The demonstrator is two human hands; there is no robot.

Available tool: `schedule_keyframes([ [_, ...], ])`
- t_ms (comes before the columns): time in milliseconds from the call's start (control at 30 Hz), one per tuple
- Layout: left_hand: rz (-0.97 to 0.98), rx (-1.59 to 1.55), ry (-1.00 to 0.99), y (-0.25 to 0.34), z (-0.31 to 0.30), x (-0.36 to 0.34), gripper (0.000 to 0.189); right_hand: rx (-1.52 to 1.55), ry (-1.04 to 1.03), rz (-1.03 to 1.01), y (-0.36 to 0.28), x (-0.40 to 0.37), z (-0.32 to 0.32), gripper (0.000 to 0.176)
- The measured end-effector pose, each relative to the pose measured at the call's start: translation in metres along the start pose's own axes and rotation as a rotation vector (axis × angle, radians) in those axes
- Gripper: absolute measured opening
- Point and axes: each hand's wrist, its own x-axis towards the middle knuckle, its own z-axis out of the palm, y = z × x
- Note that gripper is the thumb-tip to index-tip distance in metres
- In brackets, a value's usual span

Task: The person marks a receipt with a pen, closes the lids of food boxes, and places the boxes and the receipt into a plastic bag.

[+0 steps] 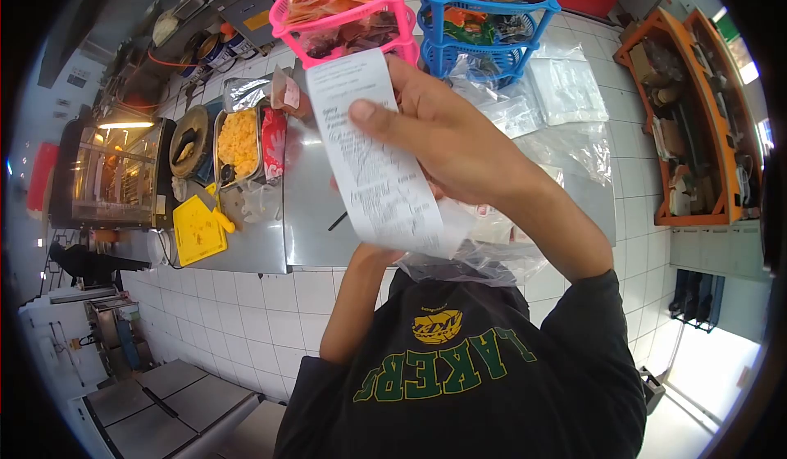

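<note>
My right hand (459, 135) holds a long printed receipt (373, 156) up in front of me, its thumb pressed on the paper's face. The slip hangs down and curls at its lower end. My left hand (375, 254) is behind and below the receipt, most of it covered by the paper, so its fingers and anything in them are hidden. A thin dark stick (338, 221), perhaps a pen, pokes out at the receipt's left edge. Under my right forearm lies a clear plastic bag (492, 264) at the near edge of the steel table (310, 242).
Pink (398, 4) and blue (484, 29) tiered baskets with packets stand at the far side. A stack of clear bags (566, 90) lies to the right. Leftward are a tray of yellow food (238, 143), a yellow cutting board (197, 229) and a lit display case (111, 172).
</note>
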Motion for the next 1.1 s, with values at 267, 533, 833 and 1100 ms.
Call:
schedule_keyframes([
  [267,0.15,-0.008,0.133,0.047,0.093,0.016,0.036,-0.105,0.178,-0.044,-0.007,-0.057,-0.044,0.043],
  [533,0.427,-0.124,0.275,0.041,0.108,0.052,0.02,-0.548,0.596,-0.154,0.069,-0.073,-0.07,0.026],
  [833,0.371,-0.135,0.067,0.045,0.112,0.043,0.042,-0.347,0.758,-0.245,0.059,-0.054,-0.069,0.023],
  [1100,0.133,0.125,0.076,0.041,0.1,0.033,0.053,-0.52,0.675,-0.184,0.051,-0.04,-0.064,0.034],
])
